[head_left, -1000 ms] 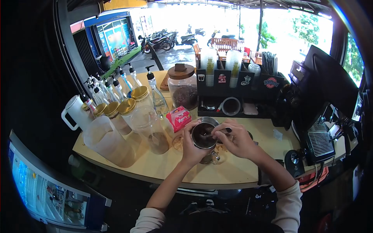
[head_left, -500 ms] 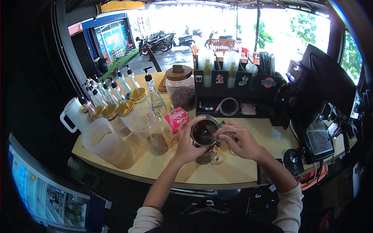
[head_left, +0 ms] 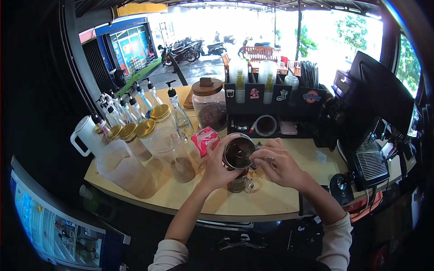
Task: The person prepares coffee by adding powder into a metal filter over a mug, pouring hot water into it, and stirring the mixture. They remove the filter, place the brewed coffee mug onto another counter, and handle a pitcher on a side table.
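My left hand (head_left: 217, 168) is wrapped round a round metal cup (head_left: 239, 152) with dark brown contents, held above the counter with its mouth facing me. In my right hand (head_left: 284, 168) is a thin metal spoon (head_left: 270, 159), pinched between the fingers at the cup's right rim. Its lower end is hard to make out inside the cup. Directly beneath stands a clear glass mug (head_left: 238, 184) with something brown in it, partly covered by the cup. Left of my hands sit a pink packet (head_left: 205, 139) and a clear container (head_left: 183, 170) with brown powder at its base.
Gold-lidded jars (head_left: 147, 129), pump bottles (head_left: 181, 118) and a large translucent pitcher (head_left: 126, 169) crowd the left. Behind are a wooden-lidded jar (head_left: 211, 108) and a black cup organizer (head_left: 278, 99). A coffee machine (head_left: 368, 158) stands right. Crumbs lie near the mug.
The right hand and spoon have shifted slightly downward at the cup's rim. The left hand still holds the cup in nearly the same place.
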A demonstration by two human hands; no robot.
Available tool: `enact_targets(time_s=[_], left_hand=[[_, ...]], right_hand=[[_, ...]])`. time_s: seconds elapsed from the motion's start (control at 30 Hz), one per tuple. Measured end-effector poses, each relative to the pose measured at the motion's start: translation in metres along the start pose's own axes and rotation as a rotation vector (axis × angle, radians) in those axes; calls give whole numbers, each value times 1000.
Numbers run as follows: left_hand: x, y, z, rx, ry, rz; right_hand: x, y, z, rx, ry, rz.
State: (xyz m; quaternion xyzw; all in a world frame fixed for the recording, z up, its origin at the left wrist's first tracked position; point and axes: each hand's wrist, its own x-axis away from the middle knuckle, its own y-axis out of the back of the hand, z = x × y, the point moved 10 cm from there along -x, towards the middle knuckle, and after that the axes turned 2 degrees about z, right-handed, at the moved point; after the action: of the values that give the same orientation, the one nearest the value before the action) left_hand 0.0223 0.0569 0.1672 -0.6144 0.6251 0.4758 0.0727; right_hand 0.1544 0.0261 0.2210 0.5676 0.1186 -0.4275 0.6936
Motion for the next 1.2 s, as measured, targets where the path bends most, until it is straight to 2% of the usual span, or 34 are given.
enact_targets(time_s=[0.17,0.27,0.33,0.37,0.43,0.53,0.63,0.73,0.83,0.9,1.0,1.2], left_hand=[[-4,-4,1,1,-22,100],[-6,-8,-2,24,-27,180],[-7,-9,-1,22,-25,209],[-7,-11,1,28,-29,224],[-7,-11,2,34,-36,241],[-5,-8,2,92,-37,213],[-5,-12,4,178,-6,202],[-4,-10,5,195,0,137],[-1,-4,19,288,104,21],[0,6,10,87,23,-75],[2,11,6,-14,33,-178],[3,13,-11,-128,23,-232]], right_hand=[[-3,-1,-7,-61,-22,46],[-5,0,-20,-103,-111,70],[-4,-9,-30,-271,-178,104],[-6,-6,-31,-271,-177,103],[-13,6,-19,-110,-42,91],[-12,4,-33,-188,-96,142],[-12,-4,-22,-194,-84,100],[-19,6,-16,-136,-70,55],[-12,6,-16,-140,-19,22],[-10,3,-10,-79,-3,19],[-8,-1,2,10,50,-16],[-2,-9,19,123,196,-99]])
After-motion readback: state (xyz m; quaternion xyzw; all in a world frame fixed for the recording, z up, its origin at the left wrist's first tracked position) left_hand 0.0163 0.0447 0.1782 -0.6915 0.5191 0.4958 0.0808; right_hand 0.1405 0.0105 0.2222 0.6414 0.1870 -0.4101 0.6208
